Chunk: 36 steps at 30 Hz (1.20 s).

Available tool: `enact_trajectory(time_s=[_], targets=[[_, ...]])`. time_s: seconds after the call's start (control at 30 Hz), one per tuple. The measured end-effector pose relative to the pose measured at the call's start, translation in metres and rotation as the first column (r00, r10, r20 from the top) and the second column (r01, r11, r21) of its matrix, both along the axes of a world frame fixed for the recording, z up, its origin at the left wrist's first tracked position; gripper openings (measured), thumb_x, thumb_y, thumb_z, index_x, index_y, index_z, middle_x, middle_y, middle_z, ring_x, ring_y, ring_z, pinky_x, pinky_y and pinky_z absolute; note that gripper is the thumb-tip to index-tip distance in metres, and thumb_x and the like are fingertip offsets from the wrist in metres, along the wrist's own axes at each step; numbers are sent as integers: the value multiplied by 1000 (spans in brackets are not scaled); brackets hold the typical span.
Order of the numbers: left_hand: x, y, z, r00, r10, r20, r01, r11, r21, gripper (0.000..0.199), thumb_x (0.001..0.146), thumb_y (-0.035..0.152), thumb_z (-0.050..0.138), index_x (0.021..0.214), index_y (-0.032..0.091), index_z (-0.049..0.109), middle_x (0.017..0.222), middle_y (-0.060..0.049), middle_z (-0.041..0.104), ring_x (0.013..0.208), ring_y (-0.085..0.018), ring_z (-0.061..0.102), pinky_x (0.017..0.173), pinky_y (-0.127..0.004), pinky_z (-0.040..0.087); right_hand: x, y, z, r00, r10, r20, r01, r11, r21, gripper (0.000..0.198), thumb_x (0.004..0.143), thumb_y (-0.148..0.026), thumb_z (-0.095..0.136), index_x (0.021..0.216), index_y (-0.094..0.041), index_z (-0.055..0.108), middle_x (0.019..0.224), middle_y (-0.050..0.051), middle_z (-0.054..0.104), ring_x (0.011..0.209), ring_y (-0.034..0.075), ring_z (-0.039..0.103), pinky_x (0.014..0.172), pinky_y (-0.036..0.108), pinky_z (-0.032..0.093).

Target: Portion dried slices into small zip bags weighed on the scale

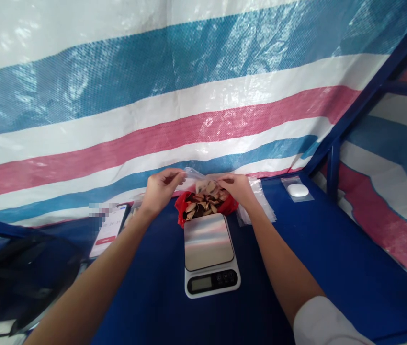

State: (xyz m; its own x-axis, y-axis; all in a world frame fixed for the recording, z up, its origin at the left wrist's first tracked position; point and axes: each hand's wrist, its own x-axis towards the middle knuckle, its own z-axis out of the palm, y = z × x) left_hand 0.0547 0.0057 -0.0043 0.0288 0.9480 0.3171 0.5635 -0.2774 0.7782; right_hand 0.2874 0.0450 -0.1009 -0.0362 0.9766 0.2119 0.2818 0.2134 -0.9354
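Note:
My left hand (pixel 162 188) pinches one upper corner of a clear plastic bag (pixel 192 173). The opposite side of that bag is gripped by my right hand (pixel 238 189). Pale slices show through the plastic, though I cannot tell whether they lie inside it or behind it. Just below sits an open red bag (pixel 182 211) full of dried brown-and-cream slices (pixel 205 205). Directly in front of it stands a white kitchen scale (pixel 212 273) with a bare metal plate and a dark display strip.
A stack of clear bags (pixel 261 203) lies right of the red bag. Further right is a white rounded object (pixel 297 190) on a small clear packet. A phone (pixel 110 230) rests at left, near a black bag (pixel 27 278). Striped sheeting (pixel 175 129) hangs behind the blue table (pixel 297 235).

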Motion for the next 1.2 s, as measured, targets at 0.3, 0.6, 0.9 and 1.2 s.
enact_trajectory(time_s=[0.3,0.6,0.9,1.2], targets=[[-22,-2,-22,995,70,-72,-75,995,-68,47,80,63,67,91,19,77,90,-7,79,80,-24,71,77,-34,56,-7,-4,-2,993,101,-58,-109,982,-155,15,80,-21,66,84,-20,80,71,3,76,66,20,72,64,30,60],[-31,-7,-21,995,55,-85,-60,996,-68,37,83,54,63,88,19,74,84,-6,78,77,-23,72,73,-32,54,-17,-7,-9,978,156,-140,-181,966,-185,10,76,-26,70,77,-19,78,69,4,75,64,21,72,62,32,61],[-36,-3,7,990,20,-137,-21,1000,-8,31,87,48,61,86,20,74,76,-4,75,73,-20,70,70,-29,51,-34,-13,6,950,195,-245,-243,953,-184,19,78,-34,68,82,-21,79,60,1,68,49,14,57,47,26,48],[-38,1,6,989,-6,-149,-2,999,-53,32,86,50,64,91,21,76,77,-4,76,75,-21,71,70,-29,52,-35,-12,-6,993,79,-91,-91,987,-131,20,78,-40,68,80,-23,80,67,1,72,59,17,63,55,27,51]])
